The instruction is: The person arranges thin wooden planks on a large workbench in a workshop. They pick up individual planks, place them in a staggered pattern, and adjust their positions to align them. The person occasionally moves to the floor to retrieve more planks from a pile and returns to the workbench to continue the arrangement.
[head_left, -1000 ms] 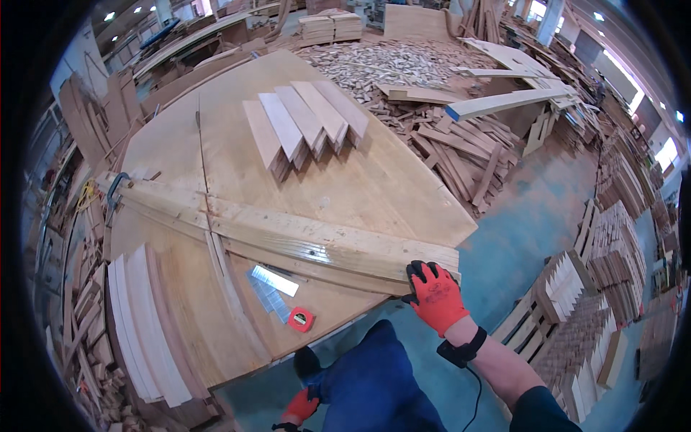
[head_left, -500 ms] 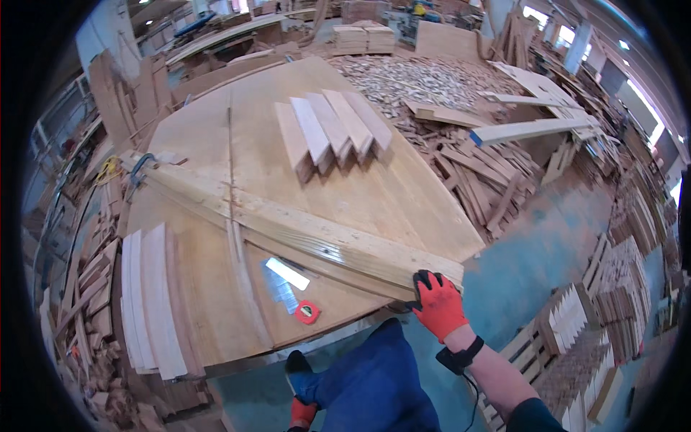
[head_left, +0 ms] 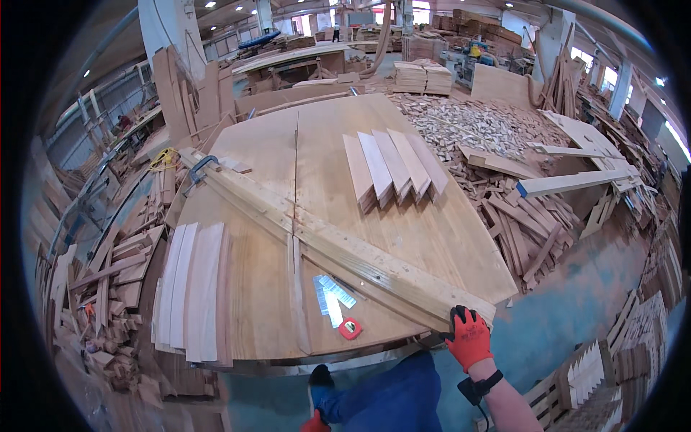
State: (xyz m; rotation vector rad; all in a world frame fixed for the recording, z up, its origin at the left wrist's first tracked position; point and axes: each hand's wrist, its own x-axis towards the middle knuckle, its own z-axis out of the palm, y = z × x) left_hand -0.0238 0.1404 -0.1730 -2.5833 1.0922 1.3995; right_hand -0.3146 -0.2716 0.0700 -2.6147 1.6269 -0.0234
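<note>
My right hand (head_left: pixel 469 340), in a red and black glove, grips the near right end of a long wooden beam (head_left: pixel 389 265), with its fingers curled over the edge. The beam lies diagonally across a large wooden tabletop (head_left: pixel 252 162), and a blue clamp (head_left: pixel 199 170) sits at its far left end. Low beside my leg, only part of my red-gloved left hand (head_left: pixel 315 423) shows; its fingers are hidden. On the table's near side lie a red tape measure (head_left: pixel 350 329) and a few pale flat strips (head_left: pixel 333 306).
Several angle-cut boards (head_left: pixel 394 167) lie side by side beyond the beam, and more boards (head_left: pixel 191 295) line the table's left edge. Heaps of offcuts (head_left: pixel 525 223) cover the floor at right, others (head_left: pixel 108 302) at left. Stacked cut pieces (head_left: pixel 583 378) stand at lower right.
The view has tilted up, so the table and its contents appear lower and further right. My right hand stays on the beam's end. Less of my left hand shows.
</note>
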